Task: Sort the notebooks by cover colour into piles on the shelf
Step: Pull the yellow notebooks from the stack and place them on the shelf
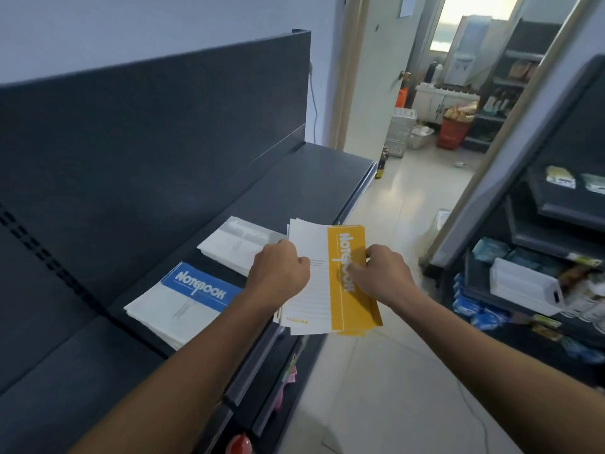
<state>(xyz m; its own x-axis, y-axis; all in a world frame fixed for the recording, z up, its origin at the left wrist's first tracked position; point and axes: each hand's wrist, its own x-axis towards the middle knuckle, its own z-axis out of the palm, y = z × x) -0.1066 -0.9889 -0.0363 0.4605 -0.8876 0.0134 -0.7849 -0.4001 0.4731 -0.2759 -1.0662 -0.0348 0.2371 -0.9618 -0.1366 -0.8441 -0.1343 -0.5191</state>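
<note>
Two bare forearms reach over a dark shelf [320,172]. Left hand [278,273] and right hand [383,276] each close their grip on a yellow notebook stack [347,290] held above the shelf's front edge. Blue pile [183,299] and grey pile [239,244] lie on the shelf, side by side.
</note>
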